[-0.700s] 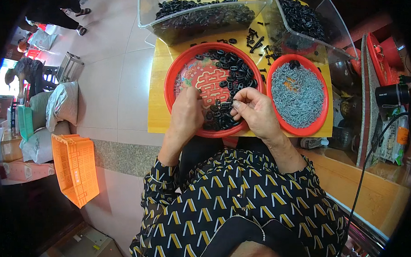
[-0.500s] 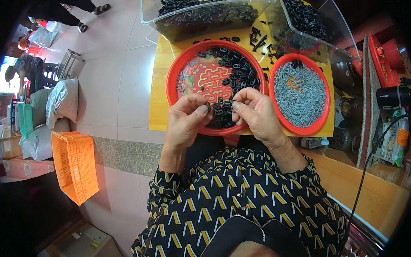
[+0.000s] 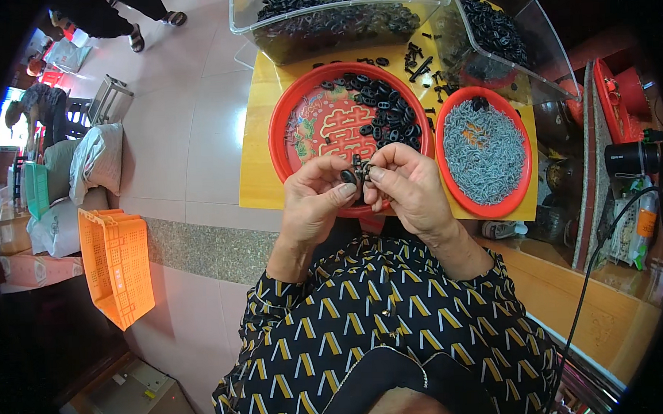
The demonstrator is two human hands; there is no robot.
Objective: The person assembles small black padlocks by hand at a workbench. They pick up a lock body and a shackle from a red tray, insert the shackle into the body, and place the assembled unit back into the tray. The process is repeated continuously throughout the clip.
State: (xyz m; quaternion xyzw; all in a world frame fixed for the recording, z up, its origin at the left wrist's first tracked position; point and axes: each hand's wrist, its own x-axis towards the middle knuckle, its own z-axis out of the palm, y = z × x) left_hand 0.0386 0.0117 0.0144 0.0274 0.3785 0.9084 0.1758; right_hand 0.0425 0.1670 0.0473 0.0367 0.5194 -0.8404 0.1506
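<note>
Black piece (image 3: 350, 176) pinched between fingers of left hand (image 3: 317, 204) and right hand (image 3: 411, 189)

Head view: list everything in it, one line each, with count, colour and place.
table: one, yellow, centre top
big tray: one, red, on table, holds black parts at its right
small tray: one, red, right of big tray, full of grey metal pieces
bins: two, clear, far edge, filled with black parts
crate: one, orange, floor at left
sacks: several, white, beyond crate
left hand: pinches a black part
right hand: fingers meet the same part
</note>
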